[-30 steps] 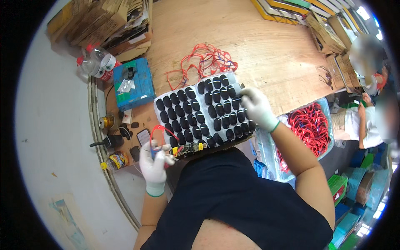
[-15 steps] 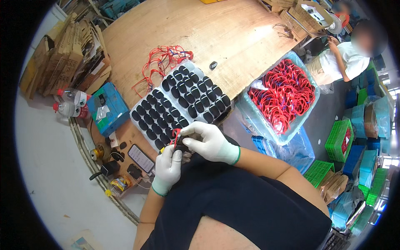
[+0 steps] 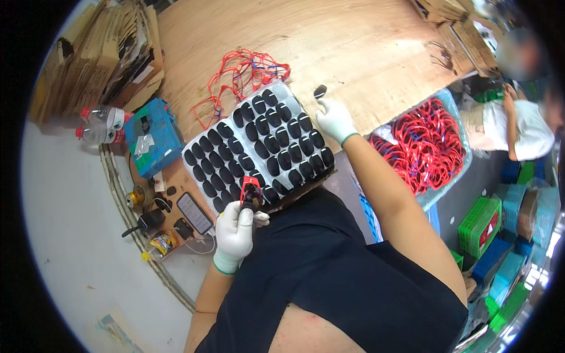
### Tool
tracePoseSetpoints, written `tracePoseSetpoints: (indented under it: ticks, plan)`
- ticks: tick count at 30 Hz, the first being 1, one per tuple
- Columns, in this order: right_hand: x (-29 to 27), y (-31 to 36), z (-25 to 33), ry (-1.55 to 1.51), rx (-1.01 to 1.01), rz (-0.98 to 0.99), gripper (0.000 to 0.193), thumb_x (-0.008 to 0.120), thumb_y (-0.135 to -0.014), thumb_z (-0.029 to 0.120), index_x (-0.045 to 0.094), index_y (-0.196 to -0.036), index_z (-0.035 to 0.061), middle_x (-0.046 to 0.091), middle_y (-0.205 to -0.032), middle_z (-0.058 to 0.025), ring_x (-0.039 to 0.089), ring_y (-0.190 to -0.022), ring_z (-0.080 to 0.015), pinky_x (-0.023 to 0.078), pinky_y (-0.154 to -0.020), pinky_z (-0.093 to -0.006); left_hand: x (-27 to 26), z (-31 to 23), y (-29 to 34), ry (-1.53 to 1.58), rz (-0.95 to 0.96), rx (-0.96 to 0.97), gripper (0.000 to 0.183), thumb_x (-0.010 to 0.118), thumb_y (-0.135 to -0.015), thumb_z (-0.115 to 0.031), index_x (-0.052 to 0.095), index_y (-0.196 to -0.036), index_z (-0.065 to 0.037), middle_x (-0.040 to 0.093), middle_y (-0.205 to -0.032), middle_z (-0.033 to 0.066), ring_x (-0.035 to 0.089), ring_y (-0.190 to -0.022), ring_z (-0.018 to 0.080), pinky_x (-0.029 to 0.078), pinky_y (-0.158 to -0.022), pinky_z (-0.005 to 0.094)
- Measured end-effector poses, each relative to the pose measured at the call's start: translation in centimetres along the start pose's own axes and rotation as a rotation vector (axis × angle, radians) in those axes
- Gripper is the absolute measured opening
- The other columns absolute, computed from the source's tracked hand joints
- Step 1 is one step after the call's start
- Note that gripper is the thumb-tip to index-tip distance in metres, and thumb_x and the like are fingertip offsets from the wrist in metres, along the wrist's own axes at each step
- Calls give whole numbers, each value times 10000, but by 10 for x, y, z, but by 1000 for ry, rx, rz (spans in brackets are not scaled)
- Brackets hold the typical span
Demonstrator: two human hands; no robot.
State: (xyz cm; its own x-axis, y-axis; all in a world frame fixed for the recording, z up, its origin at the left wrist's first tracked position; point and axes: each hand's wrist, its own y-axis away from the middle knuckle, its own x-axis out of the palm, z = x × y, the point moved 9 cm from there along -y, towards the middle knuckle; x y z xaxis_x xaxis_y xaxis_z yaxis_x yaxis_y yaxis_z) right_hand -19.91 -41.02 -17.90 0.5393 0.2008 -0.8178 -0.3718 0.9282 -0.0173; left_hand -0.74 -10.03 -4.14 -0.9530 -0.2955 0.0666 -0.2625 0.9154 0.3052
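Note:
My left hand (image 3: 234, 234), in a white glove, is closed around a red glasses frame (image 3: 252, 187) with a dark lens in it. It is in front of the near edge of two white trays (image 3: 235, 125) holding rows of dark oval lenses. My right hand (image 3: 336, 120), also gloved, stretches over the wooden table beyond the trays. Its thumb and forefinger are apart, and the fingertips are beside a single dark lens (image 3: 320, 91). Whether they touch it I cannot tell. Several red frames (image 3: 247, 73) lie tangled behind the trays.
A light-blue bin (image 3: 458, 126) heaped with red frames stands right of the table. A blue box (image 3: 159, 153), phone (image 3: 195, 213), black charger (image 3: 152, 220) and bottles (image 3: 100, 125) are at left. Stacked cardboard (image 3: 100, 65) stands behind them. A person (image 3: 512, 126) is at far right.
My right hand has left the glasses frame and reached far right to the loose lens. My left hand keeps the frame, now showing more of it. The whole view has shifted slightly.

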Motion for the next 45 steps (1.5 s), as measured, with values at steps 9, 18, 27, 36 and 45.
tracePoseSetpoints:
  ticks: [9,18,27,36,45]
  plan:
    - [35,-72,-35,281,-59,160,352,607,-915,283,672,-1186,69,703,-1052,-195,656,-1030,-363,524,-902,-456,20,-8,-20,16,-181,-44,234,452,-1062,-159,530,-1127,52,728,-906,140,711,-793,177,586,-767,310]
    - [-42,-28,72,-199,-80,110,396,658,-912,343,688,-1155,31,720,-1013,-158,701,-850,-269,550,-806,-370,29,-10,-28,115,-149,16,234,436,-1071,-176,503,-1128,41,712,-938,177,713,-788,208,591,-761,334]
    - [-40,141,173,-1104,200,876,292,629,-987,321,699,-1001,37,597,-736,11,541,-667,-74,462,-634,-244,37,-22,-19,-150,17,24,253,482,-1054,-166,561,-1164,47,728,-868,114,680,-672,120,564,-642,251]
    - [-45,172,206,-1370,124,911,269,601,-986,256,665,-975,-5,620,-764,-12,575,-669,-95,469,-625,-246,31,-44,11,-122,255,107,247,504,-1044,-142,596,-1130,71,737,-872,109,687,-700,123,567,-663,255]
    - [-34,191,229,-1312,140,829,283,610,-995,287,650,-938,13,620,-794,-28,570,-689,-95,475,-640,-258,6,-66,37,-364,9,264,219,499,-1018,-111,649,-1044,47,691,-667,66,644,-543,110,515,-530,245]
